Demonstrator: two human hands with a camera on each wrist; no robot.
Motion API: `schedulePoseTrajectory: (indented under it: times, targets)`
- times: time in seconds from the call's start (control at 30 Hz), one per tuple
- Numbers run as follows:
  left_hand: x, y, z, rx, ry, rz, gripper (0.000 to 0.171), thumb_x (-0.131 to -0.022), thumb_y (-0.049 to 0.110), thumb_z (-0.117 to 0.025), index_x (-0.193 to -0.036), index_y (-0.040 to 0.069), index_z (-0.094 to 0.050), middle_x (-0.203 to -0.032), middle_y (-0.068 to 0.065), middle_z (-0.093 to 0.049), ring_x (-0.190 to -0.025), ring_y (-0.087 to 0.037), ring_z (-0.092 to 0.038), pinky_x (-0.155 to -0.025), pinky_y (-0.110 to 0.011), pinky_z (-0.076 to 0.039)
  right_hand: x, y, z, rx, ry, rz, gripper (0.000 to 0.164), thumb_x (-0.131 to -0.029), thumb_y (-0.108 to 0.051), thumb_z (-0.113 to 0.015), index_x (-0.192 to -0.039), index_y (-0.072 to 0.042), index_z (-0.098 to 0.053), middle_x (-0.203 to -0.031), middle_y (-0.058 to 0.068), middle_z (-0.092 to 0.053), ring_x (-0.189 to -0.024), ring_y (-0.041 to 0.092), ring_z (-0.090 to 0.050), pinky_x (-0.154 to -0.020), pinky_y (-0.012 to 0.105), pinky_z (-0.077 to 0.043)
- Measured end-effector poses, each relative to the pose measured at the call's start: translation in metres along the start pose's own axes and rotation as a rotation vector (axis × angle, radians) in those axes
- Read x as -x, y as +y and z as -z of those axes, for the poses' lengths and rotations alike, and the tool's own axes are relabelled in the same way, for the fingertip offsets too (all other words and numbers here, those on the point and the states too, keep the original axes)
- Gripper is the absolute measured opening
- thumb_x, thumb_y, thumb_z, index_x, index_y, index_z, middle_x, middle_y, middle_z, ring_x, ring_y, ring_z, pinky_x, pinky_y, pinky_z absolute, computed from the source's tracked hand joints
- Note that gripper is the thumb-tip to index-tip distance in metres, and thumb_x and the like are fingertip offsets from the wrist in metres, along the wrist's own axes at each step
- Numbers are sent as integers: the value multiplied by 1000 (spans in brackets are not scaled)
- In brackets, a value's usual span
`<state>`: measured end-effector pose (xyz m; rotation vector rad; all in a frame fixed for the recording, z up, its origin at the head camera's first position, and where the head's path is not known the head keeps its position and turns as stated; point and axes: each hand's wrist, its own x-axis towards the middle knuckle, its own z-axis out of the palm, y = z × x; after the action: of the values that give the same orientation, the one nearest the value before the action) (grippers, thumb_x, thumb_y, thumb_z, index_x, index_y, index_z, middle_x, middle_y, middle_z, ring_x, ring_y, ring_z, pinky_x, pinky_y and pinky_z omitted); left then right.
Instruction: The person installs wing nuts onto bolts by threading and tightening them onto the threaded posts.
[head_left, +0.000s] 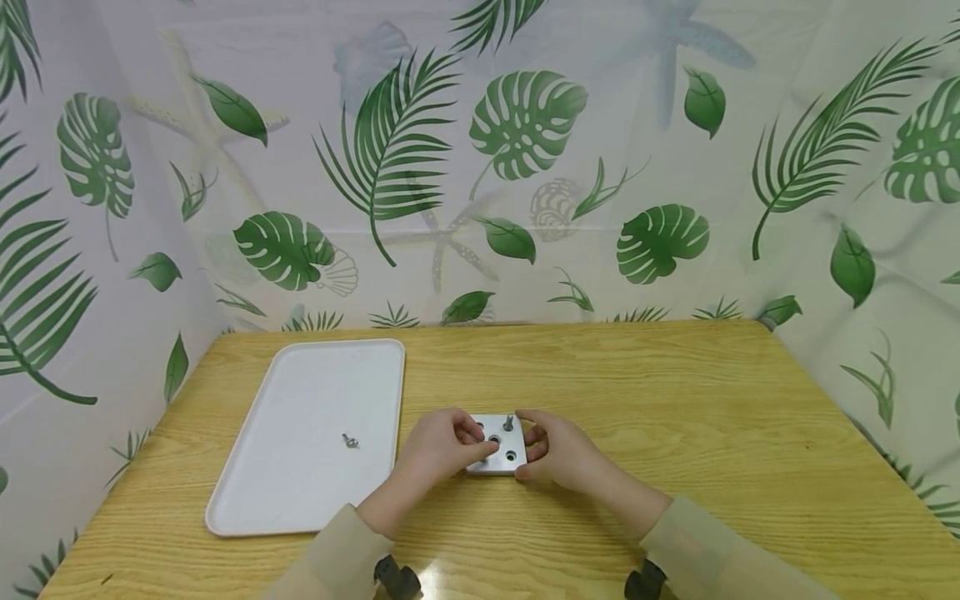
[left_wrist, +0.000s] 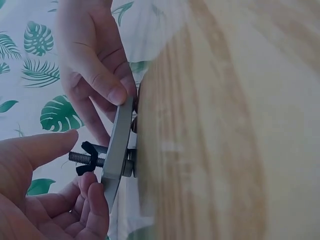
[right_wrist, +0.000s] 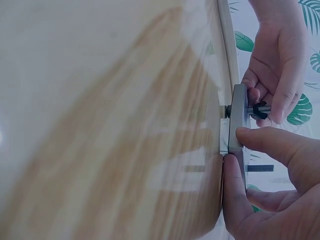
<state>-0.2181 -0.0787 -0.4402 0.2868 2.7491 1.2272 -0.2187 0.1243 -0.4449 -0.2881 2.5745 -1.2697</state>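
Note:
A flat metal plate (head_left: 493, 421) with several holes sits low over the table, raised on bolt heads beneath it. My right hand (head_left: 564, 454) grips its right side, thumb on the near edge and fingertips along the far corner. From the left, my left hand (head_left: 441, 448) reaches over the plate to a black wing nut (left_wrist: 92, 159) on an upright threaded bolt (left_wrist: 76, 158). Its curled fingers touch the nut's lower wing while the thumb arches beside the bolt's tip. Another bolt (head_left: 508, 422) stands in the far right hole, without a nut.
A white tray (head_left: 300, 392) lies to the left on the wooden table (head_left: 637, 375), holding a small metal fastener (head_left: 350, 441). Leaf-patterned cloth (head_left: 570, 275) hangs behind the table and along both sides.

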Motion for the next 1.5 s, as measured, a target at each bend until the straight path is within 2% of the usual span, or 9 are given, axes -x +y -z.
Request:
schedulePoseTrajectory:
  times: [0.13, 0.4, 0.6, 0.83, 1.03, 1.23, 1.37, 1.5]
  targets:
    - [-1, 1, 0, 11, 1, 10, 21, -77, 34, -78, -77, 17, -65, -69, 6, -62, -60, -9, -54, -54, -25, -43, 0, 0, 0, -4, 0, 0, 84, -66, -2, -83, -139, -2, -43, -101, 9, -61, -80, 14, -62, -68, 26, -51]
    - [-1, 5, 3, 26, -30, -24, 15, -74, 19, -78, -83, 14, -67, -73, 5, -61, -65, -8, -54, -60, -23, -44, 0, 0, -1, 8, 8, -16, 83, -66, -3, -84, -139, -4, -43, -101, 7, -62, -79, 12, -61, -67, 26, -51]
    - [-2, 8, 6, 77, -75, -35, 22, -71, 4, -73, -92, 9, -68, -79, 2, -63, -68, -8, -55, -63, -23, -47, 0, 0, -1, 1, 10, -19, 83, -66, -3, -84, -139, -3, -43, -100, 7, -62, -78, 12, -62, -66, 26, -51]
    - [-3, 6, 10, 130, -78, -61, 25, -73, -8, -65, -95, 4, -69, -86, -4, -68, -73, -10, -60, -64, -22, -50, -1, 1, -1, 9, 13, -1, 83, -66, -4, -84, -138, -2, -43, -99, 8, -62, -79, 13, -63, -67, 26, -52]
    - [-2, 2, 12, 87, -50, -109, 15, -82, -2, -66, -93, 7, -71, -89, -3, -70, -77, -11, -64, -67, -21, -51, -2, 1, -3, 14, 21, -11, 83, -65, -4, -84, -138, -4, -45, -99, 7, -63, -78, 13, -63, -67, 25, -52]
    - [3, 2, 13, 65, -27, -124, 18, -78, 1, -71, -95, 7, -70, -85, -2, -68, -73, -9, -62, -65, -21, -51, -2, 0, -3, 14, 19, -22, 83, -65, -4, -84, -138, -5, -45, -99, 6, -62, -78, 12, -63, -67, 25, -51]
    - [5, 6, 11, -31, 4, -95, 22, -78, 25, -76, -93, 12, -68, -76, 3, -64, -64, -8, -57, -59, -23, -47, -2, 0, -2, 20, 10, -11, 83, -66, -5, -84, -138, -4, -44, -99, 6, -62, -78, 12, -62, -66, 25, -51]
    - [3, 12, 6, -205, 42, -63, 33, -78, 49, -71, -81, 17, -63, -64, 8, -57, -54, -9, -50, -50, -25, -40, -2, 1, -1, 22, 8, -4, 82, -67, -4, -84, -139, -4, -44, -99, 7, -62, -79, 13, -62, -66, 26, -52]
